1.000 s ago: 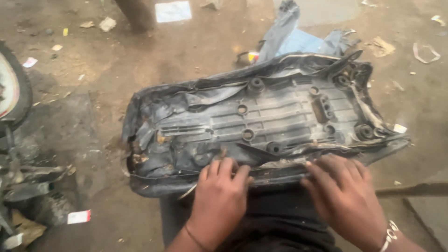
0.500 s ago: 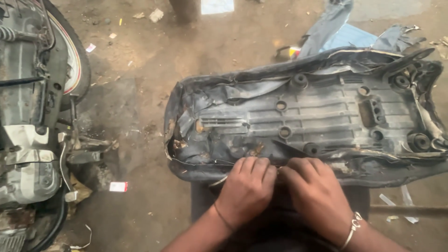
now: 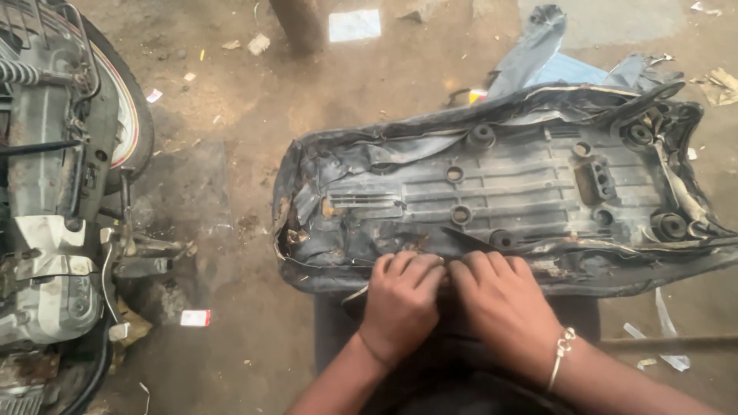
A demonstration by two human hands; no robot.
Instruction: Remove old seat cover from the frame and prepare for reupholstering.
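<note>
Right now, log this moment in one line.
left hand: on seat cover edge | right hand: same edge, beside left | upturned motorcycle seat: on stool

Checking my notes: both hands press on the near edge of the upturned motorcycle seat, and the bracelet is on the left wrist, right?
Not quite. In the head view the bracelet is on the right hand; the left hand wears none. Both do press the seat near edge.

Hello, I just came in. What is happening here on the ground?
A person works on a motorcycle seat that lies upside down, its plastic base facing up. The left hand and the right hand sit side by side on the near edge of the seat, fingers pressing on the worn black cover folded over the rim. A motorcycle stands to the left on the dirt floor, with a grey-blue cloth behind the seat.
</note>
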